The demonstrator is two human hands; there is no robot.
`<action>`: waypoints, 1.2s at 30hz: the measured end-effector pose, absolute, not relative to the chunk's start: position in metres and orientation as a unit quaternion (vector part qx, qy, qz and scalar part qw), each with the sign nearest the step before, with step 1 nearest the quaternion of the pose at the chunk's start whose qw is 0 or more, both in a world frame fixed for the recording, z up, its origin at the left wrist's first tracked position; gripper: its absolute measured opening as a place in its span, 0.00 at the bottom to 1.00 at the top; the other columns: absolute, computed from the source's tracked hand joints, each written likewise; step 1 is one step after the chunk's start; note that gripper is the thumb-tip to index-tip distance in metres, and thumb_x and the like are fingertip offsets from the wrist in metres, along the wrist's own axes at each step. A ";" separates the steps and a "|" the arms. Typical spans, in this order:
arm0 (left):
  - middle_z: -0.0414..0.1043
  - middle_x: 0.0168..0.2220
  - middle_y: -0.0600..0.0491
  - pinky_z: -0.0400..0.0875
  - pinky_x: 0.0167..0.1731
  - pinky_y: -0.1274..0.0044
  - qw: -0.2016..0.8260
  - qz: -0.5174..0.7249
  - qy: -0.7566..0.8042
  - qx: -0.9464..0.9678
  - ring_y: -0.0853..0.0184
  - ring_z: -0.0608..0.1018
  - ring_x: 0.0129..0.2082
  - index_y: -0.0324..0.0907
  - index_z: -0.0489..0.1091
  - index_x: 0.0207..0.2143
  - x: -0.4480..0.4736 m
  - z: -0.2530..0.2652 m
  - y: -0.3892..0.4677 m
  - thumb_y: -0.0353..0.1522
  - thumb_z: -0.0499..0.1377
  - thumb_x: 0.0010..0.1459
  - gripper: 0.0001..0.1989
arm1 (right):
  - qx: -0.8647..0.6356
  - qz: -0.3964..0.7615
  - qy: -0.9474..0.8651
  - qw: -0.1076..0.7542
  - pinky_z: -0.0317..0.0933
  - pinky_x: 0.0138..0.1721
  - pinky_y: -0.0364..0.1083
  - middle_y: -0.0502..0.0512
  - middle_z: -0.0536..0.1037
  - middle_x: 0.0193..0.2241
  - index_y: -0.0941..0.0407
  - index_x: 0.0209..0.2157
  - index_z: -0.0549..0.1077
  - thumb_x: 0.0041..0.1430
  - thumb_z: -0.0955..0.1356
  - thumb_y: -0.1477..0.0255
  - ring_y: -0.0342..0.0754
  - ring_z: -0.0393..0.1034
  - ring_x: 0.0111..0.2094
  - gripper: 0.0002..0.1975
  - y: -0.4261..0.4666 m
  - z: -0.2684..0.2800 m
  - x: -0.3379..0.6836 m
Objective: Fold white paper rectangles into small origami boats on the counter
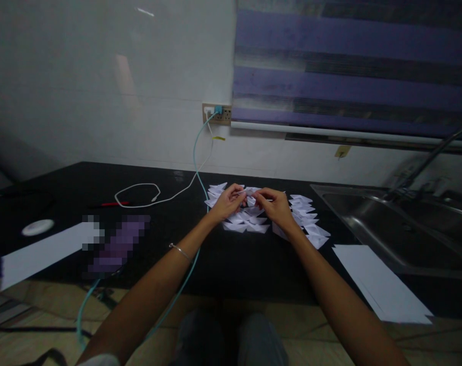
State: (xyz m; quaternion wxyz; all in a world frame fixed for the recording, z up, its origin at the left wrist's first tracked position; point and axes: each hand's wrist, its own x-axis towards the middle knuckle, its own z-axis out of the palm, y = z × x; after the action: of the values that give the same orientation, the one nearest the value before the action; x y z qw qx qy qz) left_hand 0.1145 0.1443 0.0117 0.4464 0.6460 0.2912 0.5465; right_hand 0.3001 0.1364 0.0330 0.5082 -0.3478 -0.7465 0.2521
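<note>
My left hand and my right hand meet over the dark counter, both closed on a small piece of folded white paper between their fingertips. Its exact shape is partly hidden by the fingers. Beneath and around the hands stand rows of white folded paper boats, with another column of paper boats to the right of my right hand. My forearms cover part of the rows.
Flat white sheets lie at the counter's right front, beside a steel sink. At left are a long white paper, a white round object, a red pen and a white cable. A teal cable runs from the wall socket beneath my left arm.
</note>
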 end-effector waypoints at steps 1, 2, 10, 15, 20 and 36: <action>0.71 0.28 0.55 0.66 0.18 0.84 0.444 0.549 0.294 0.643 0.72 0.75 0.25 0.41 0.64 0.35 0.115 0.013 0.143 0.45 0.63 0.55 0.18 | -0.349 0.257 -0.745 0.507 0.61 0.23 0.42 0.53 0.77 0.23 0.57 0.31 0.79 0.59 0.69 0.57 0.43 0.68 0.21 0.17 0.137 0.033 0.300; 0.72 0.28 0.55 0.66 0.18 0.84 0.442 0.554 0.299 0.639 0.72 0.75 0.25 0.41 0.65 0.34 0.115 0.015 0.142 0.45 0.63 0.55 0.17 | -0.348 0.267 -0.743 0.506 0.62 0.24 0.42 0.53 0.77 0.23 0.57 0.30 0.80 0.59 0.69 0.57 0.43 0.68 0.21 0.17 0.137 0.032 0.300; 0.74 0.26 0.54 0.63 0.16 0.82 0.436 0.576 0.316 0.615 0.76 0.69 0.17 0.40 0.66 0.29 0.108 0.018 0.145 0.46 0.66 0.50 0.20 | -0.327 0.407 -0.691 0.500 0.71 0.29 0.46 0.56 0.82 0.31 0.56 0.36 0.80 0.52 0.73 0.57 0.46 0.74 0.25 0.17 0.136 0.032 0.298; 0.74 0.25 0.53 0.64 0.17 0.82 0.427 0.561 0.308 0.640 0.76 0.69 0.17 0.38 0.68 0.28 0.105 0.019 0.145 0.48 0.66 0.50 0.21 | -0.346 0.427 -0.673 0.496 0.72 0.29 0.47 0.57 0.81 0.31 0.57 0.34 0.81 0.51 0.74 0.58 0.49 0.76 0.29 0.17 0.140 0.032 0.299; 0.74 0.27 0.54 0.66 0.19 0.83 0.407 0.556 0.324 0.648 0.74 0.73 0.21 0.39 0.67 0.30 0.107 0.019 0.141 0.45 0.65 0.53 0.18 | -0.348 0.393 -0.685 0.505 0.72 0.32 0.48 0.55 0.80 0.27 0.58 0.31 0.81 0.51 0.74 0.58 0.48 0.74 0.27 0.16 0.147 0.027 0.301; 0.75 0.28 0.51 0.67 0.18 0.83 0.425 0.574 0.317 0.624 0.70 0.77 0.25 0.40 0.64 0.30 0.108 0.016 0.146 0.43 0.67 0.50 0.18 | -0.373 0.397 -0.662 0.514 0.70 0.24 0.46 0.56 0.80 0.25 0.57 0.30 0.79 0.47 0.75 0.55 0.48 0.74 0.22 0.18 0.146 0.028 0.299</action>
State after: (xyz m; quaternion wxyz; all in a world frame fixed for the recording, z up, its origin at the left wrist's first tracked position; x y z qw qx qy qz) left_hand 0.1076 0.1463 0.0161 0.4252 0.6244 0.3168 0.5736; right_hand 0.2994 0.1457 0.0280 0.5144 -0.3733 -0.6624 0.3967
